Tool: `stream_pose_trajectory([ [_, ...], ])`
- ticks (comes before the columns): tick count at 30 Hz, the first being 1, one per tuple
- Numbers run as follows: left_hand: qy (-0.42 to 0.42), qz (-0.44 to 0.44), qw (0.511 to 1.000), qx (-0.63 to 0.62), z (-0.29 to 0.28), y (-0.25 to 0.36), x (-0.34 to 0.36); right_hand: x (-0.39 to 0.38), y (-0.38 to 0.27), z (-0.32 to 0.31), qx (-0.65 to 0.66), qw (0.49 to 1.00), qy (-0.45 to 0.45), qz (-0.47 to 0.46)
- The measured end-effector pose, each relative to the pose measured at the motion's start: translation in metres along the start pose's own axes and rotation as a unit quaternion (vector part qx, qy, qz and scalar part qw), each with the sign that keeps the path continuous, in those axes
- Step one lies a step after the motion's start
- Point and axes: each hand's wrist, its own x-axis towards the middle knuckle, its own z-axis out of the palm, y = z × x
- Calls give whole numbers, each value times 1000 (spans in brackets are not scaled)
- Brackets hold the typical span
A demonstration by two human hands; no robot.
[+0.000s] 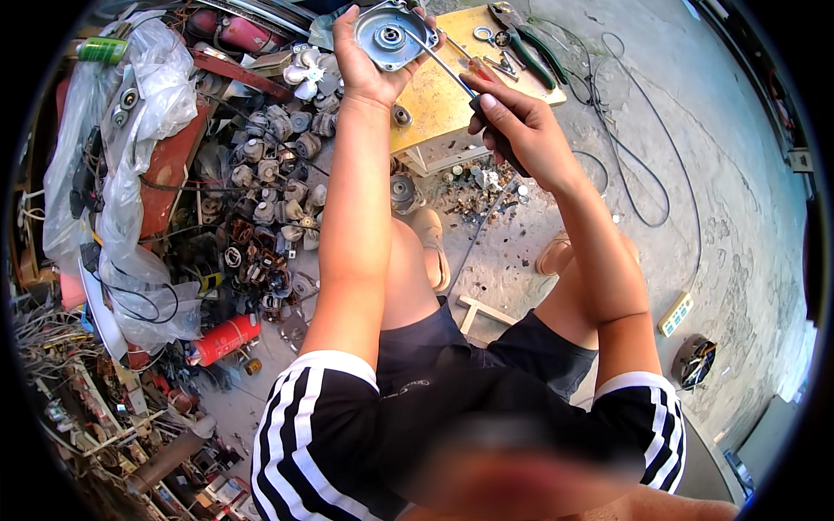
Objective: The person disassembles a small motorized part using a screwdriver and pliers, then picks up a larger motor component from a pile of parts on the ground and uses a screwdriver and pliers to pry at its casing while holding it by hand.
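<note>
My left hand (371, 76) grips a round grey metal motor end cover (369, 33) by its edge, with the recessed centre facing me. In my right hand (526, 128) is a screwdriver (443, 64) with a black handle and a long metal shaft. Its tip is at the cover, close to the central hub; whether it touches cannot be told. Below both hands stands a low wooden bench (432, 115). On it are green-handled pliers (536, 59), a second screwdriver (480, 69) with a reddish handle, a metal ring (483, 34) and several small bolts (502, 65).
Old motor parts (269, 165) are heaped left of the bench, near clear plastic sheeting (165, 95) and a red cylinder (224, 339). Debris (486, 195) litters the floor below. A cable (647, 187) loops across the concrete at right to a power strip (675, 313).
</note>
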Motion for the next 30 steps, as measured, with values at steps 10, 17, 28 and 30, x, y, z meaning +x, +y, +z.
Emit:
stream_pose_trajectory([
  [10, 9, 64, 998, 28, 5, -10, 4, 0, 0, -2, 5, 1000, -6, 12],
  [17, 8, 110, 985, 129, -8, -25, 9, 2, -1, -12, 263, 950, -28, 165],
  [28, -50, 105, 981, 154, -6, -30, 13, -3, 6, -10, 716, 627, -246, 184],
  [30, -40, 98, 980, 167, -6, -28, 12, -2, 5, -10, 695, 656, -241, 167],
])
